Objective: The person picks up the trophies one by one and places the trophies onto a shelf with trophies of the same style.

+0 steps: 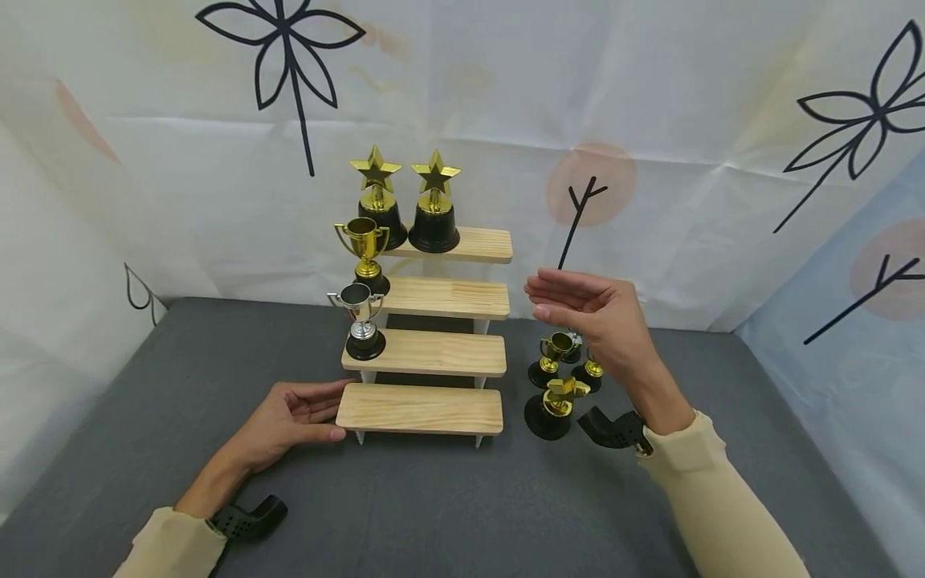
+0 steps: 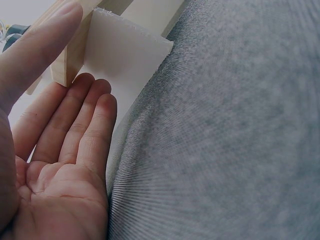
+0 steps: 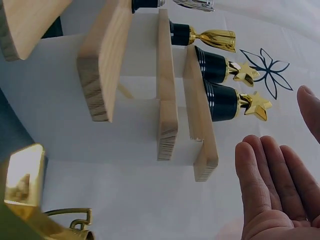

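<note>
A four-step wooden display stand with white supports stands on the grey surface. Two gold star trophies share its top step. A gold cup trophy sits at the left end of the step below, and a silver cup trophy one step lower. My left hand rests against the bottom step's left end, fingers extended. To the right of the stand, my right hand hovers with straight fingers, holding nothing. Beneath it are a gold star trophy and small cup trophies, partly hidden by the hand.
Behind the stand hangs a white cloth backdrop with leaf drawings, joining side cloths at left and right. The grey tabletop extends in front. A black wrist strap circles the left wrist, another the right.
</note>
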`<state>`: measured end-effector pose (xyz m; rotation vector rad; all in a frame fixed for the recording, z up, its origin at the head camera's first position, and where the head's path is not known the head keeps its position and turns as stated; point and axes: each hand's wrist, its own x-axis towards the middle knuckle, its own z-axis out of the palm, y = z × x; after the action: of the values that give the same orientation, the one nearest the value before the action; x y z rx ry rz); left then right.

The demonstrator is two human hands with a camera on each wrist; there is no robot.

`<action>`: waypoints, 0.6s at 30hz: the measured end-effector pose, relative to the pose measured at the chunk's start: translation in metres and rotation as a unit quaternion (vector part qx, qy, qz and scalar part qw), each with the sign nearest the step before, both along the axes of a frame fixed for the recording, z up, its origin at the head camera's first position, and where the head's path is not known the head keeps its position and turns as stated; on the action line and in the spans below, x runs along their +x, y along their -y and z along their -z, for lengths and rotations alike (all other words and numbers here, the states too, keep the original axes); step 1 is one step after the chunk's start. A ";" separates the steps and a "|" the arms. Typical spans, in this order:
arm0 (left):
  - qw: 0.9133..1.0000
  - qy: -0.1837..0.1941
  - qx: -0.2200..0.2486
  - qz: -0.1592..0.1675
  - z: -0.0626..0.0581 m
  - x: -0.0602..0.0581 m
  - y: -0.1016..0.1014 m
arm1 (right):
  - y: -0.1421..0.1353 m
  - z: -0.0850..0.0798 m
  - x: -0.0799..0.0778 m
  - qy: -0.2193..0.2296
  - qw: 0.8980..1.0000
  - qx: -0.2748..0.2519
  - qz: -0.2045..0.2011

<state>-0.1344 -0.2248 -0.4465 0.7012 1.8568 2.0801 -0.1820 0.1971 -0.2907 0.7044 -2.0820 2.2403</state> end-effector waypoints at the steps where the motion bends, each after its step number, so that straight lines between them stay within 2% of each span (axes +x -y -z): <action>1: 1.000 0.000 -0.001 0.000 0.000 0.000 0.000 | -0.001 0.002 0.002 0.000 1.000 0.005 0.001; 9: 1.000 0.002 -0.002 -0.002 -0.001 0.000 0.000 | -0.010 0.015 0.012 0.002 1.000 0.022 0.017; 18: 1.000 0.003 -0.009 -0.009 -0.002 0.001 -0.001 | -0.020 0.029 0.024 -0.001 0.999 0.007 0.032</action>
<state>-0.1336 -0.2240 -0.4448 0.6752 1.8832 2.0716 -0.1579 0.2171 -0.3202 0.6305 -2.0888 2.1933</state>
